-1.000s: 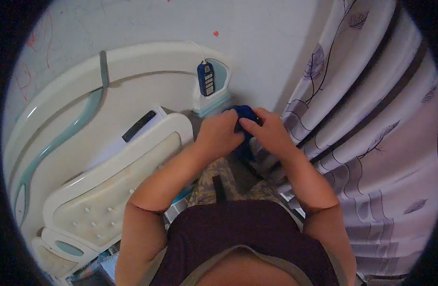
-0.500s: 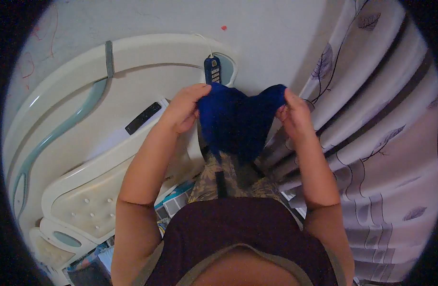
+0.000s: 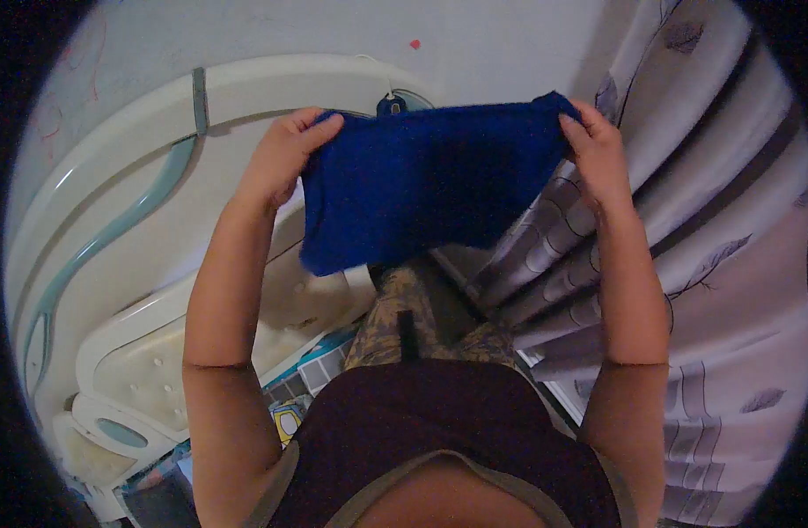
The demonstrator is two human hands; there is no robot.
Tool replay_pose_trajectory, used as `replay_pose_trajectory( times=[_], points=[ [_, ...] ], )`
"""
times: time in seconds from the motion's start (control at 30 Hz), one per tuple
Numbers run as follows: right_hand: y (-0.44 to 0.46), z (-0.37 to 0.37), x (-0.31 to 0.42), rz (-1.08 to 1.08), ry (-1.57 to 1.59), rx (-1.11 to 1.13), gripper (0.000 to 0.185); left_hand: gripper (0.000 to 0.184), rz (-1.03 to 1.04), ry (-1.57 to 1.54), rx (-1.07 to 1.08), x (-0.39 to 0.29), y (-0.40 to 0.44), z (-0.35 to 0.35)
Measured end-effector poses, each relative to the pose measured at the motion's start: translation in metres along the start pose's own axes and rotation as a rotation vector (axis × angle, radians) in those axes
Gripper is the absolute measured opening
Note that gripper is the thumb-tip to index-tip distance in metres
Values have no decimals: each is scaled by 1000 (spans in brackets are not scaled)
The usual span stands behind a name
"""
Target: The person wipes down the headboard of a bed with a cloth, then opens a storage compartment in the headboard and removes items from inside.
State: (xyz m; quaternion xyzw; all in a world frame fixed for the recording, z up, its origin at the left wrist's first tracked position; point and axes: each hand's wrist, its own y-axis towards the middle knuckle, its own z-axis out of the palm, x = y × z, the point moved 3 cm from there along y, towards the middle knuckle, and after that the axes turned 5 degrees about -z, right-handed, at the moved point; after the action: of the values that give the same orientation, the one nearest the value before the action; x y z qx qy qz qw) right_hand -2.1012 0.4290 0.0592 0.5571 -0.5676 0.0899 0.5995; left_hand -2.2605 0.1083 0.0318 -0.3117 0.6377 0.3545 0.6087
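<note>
Left hand [image 3: 285, 157], right hand [image 3: 601, 157] pinched, apart

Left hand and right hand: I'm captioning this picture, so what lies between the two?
A blue cloth spans the stretch between the left hand and the right hand, held near its upper corners. The head view shows it.

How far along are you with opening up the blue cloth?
The blue cloth already looks spread wide, its top edge nearly straight. The left hand and right hand each grip an upper corner. Perhaps the bottom is left to straighten, because it hangs unevenly. I can't tell whether any layers are folded together.
</note>
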Motion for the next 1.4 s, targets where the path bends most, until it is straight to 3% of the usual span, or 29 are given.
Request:
replay_pose_trajectory(
  times=[0.07,0.3,0.4,0.53,0.63,0.73,0.83,0.93,1.03,1.13,1.23,1.33,1.4],
  points=[
    [10,0,2,-126,-83,-35,23,26,23,27,-38,-4,0,-9],
    [18,-2,11,113,25,-49,26,27,103,25,-214,-16,0,-34],
    [36,-19,-26,22,-77,-164,29,26,108,31,-190,-20,0,-41],
    [35,-21,-28,226,209,-247,25,23,92,102,-323,-27,0,-43],
    [38,-27,-33,218,129,-172,24,26,87,-36,-221,-27,7,-53],
    [36,-25,-23,238,244,-15,24,30,131,-48,-146,-37,5,-56],
    [31,-22,6,184,249,102,23,32,290,208,-147,-54,-11,-47],
    [15,-21,38,-96,-144,258,26,35,403,548,-256,-69,-27,-40],
    [3,-20,45,-348,-519,375,21,30,326,680,-317,-71,-29,-47],
    [-6,-19,48,-253,-552,376,17,23,339,797,-329,-72,-35,-56],
    [-6,-27,48,-536,-356,295,13,17,565,508,-211,-67,-37,-60],
    [-4,-29,40,-30,-107,315,13,13,110,185,-39,-47,-27,-66],
    [0,-21,18,173,52,292,13,13,-26,197,-81,-36,-20,-58]
  ],
)
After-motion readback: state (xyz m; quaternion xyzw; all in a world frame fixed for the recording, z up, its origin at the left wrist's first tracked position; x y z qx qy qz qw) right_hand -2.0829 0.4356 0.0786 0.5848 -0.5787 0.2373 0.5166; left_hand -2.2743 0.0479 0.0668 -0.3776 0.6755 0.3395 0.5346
